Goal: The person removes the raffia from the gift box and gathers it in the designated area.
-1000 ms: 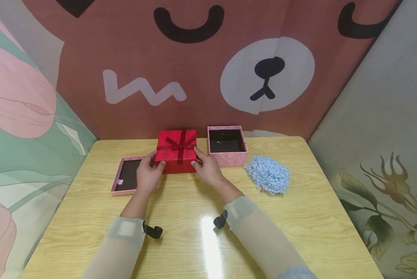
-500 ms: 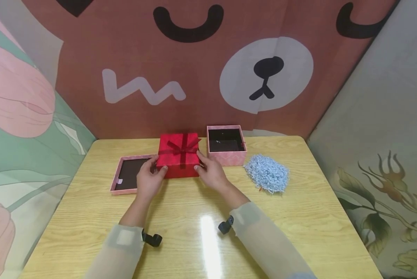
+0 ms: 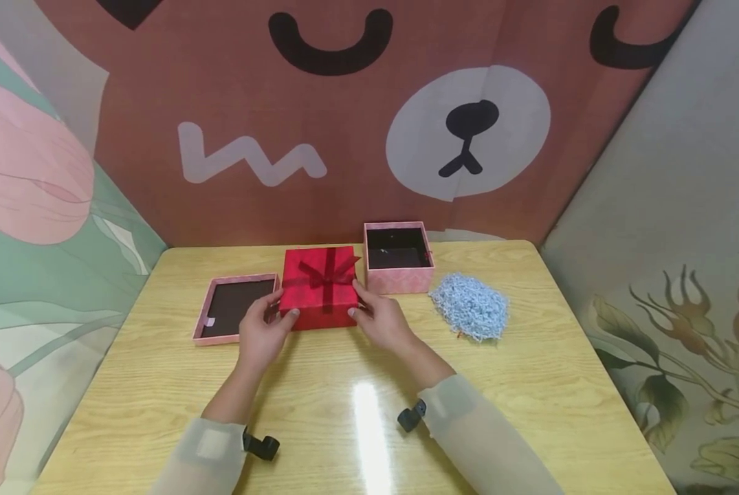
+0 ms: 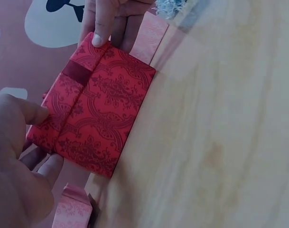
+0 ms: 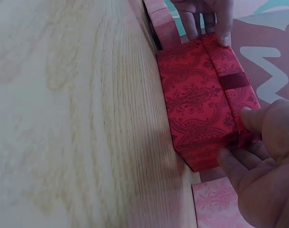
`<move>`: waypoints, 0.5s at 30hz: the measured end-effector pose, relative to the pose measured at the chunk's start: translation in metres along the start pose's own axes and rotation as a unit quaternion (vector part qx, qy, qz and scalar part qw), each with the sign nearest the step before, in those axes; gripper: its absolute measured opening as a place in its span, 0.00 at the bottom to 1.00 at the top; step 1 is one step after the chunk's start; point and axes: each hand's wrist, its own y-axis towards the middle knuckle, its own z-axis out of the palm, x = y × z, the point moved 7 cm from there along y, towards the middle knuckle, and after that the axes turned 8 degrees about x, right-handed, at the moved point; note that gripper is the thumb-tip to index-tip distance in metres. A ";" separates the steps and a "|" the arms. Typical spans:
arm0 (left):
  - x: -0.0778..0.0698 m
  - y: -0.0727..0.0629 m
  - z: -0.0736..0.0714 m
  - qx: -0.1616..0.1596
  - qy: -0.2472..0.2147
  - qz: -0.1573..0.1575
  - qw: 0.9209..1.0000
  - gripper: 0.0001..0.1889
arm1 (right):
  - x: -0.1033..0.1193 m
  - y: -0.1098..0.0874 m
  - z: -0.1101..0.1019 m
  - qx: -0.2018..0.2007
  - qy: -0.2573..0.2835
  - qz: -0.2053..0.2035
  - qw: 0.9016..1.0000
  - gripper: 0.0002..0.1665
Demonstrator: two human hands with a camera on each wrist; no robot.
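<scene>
A red patterned gift box (image 3: 310, 317) with a dark red ribbon bow (image 3: 327, 278) on its lid sits between both hands. My left hand (image 3: 264, 330) grips its left side, thumb on the front of the lid. On the opposite side my right hand (image 3: 384, 322) holds it the same way, thumb at the front corner. In the left wrist view the gift box (image 4: 104, 114) shows its floral front face and the lid's lower edge. The right wrist view has the fingers (image 5: 234, 166) along the box's side, below the lid.
Left of the red box lies a pink lid (image 3: 216, 339), dark inside facing up. At the back right stands an open pink box (image 3: 400, 280), dark inside. A pile of pale blue shredded paper (image 3: 471, 307) lies right of it. All are on the wooden table (image 3: 320, 412).
Both hands have brought the red gift box towards me and slightly right, away from the back edge. The pink lid, pink box and blue shredded paper have stayed in place.
</scene>
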 end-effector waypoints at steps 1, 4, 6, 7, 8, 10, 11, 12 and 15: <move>0.000 -0.002 0.000 0.001 -0.002 -0.001 1.000 0.28 | 0.000 -0.002 0.000 0.002 0.002 0.002 1.000 0.37; -0.001 -0.009 0.000 0.007 -0.009 0.002 1.000 0.28 | -0.001 -0.010 -0.002 0.007 0.008 0.002 1.000 0.36; -0.002 -0.014 0.001 0.012 -0.011 0.004 1.000 0.28 | -0.002 -0.015 -0.004 0.011 0.010 0.006 1.000 0.36; -0.002 -0.016 0.001 0.016 -0.013 0.007 1.000 0.28 | -0.002 -0.017 -0.004 0.013 0.010 0.010 1.000 0.36; -0.003 -0.017 0.002 0.019 -0.014 0.011 1.000 0.28 | -0.002 -0.020 -0.005 0.015 0.010 0.012 1.000 0.36; -0.003 -0.021 0.003 0.025 -0.017 0.017 0.999 0.28 | -0.003 -0.025 -0.005 0.018 0.008 0.018 1.000 0.36; -0.003 -0.023 0.003 0.027 -0.021 0.022 0.999 0.28 | -0.003 -0.027 -0.005 0.021 0.008 0.019 1.000 0.36; -0.004 -0.025 0.003 0.027 -0.024 0.027 0.999 0.28 | -0.002 -0.030 -0.005 0.022 0.005 0.015 1.000 0.36; -0.005 -0.032 0.003 0.029 -0.027 0.040 0.998 0.27 | 0.000 -0.037 -0.004 0.027 -0.001 0.002 1.000 0.37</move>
